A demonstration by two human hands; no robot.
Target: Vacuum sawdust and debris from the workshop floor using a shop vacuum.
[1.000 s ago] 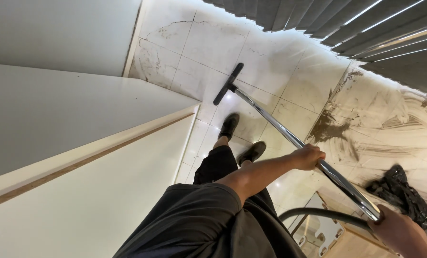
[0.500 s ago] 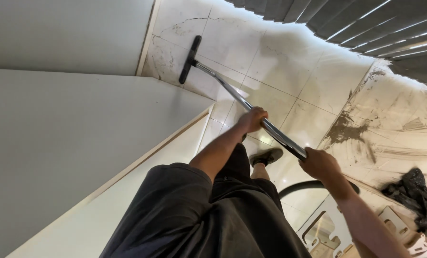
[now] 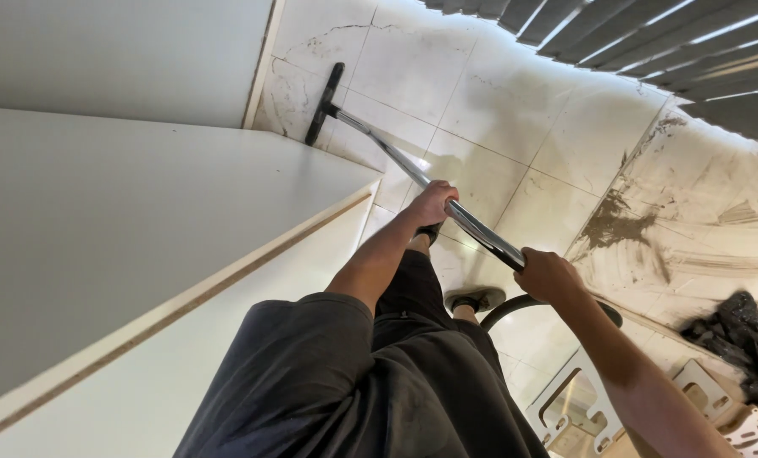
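Item: vacuum wand [image 3: 413, 174], a long bright metal tube running on a slant from lower right to upper left across the floor [image 3: 498, 93]. Fitting: black floor nozzle [image 3: 322, 103], narrow and bar-shaped, at the wand's far end, lying on the pale tiles just beside the foot of the white wall [image 3: 116, 51] at upper left. Left hand [image 3: 434, 203]: clenched round the wand about midway along it, arm stretched forward. Right hand [image 3: 548, 276]: clenched round the wand's near end, where the metal gives way to a darker grip. Attachment: black hose [image 3: 506, 307], curving out from below the right hand and dropping behind the forearm. Surface: large cream floor tiles with dark grout lines, thin cracks near the nozzle, and broad brown mud smears over the right-hand tiles. Adjacent: white panel [image 3: 142, 229] with a raw wood-coloured edge, filling the left half of the view and standing close against the person's left side. Person: dark short-sleeved shirt and dark shorts; one black shoe [image 3: 472, 299] visible on the tiles beneath the wand. Further items: a crumpled dark cloth [image 3: 739, 339] on the floor at right, well apart from both hands; light wooden cut-out parts [image 3: 582, 407] at lower right beside the right forearm; dark slatted blinds [image 3: 650, 42] along the upper right.
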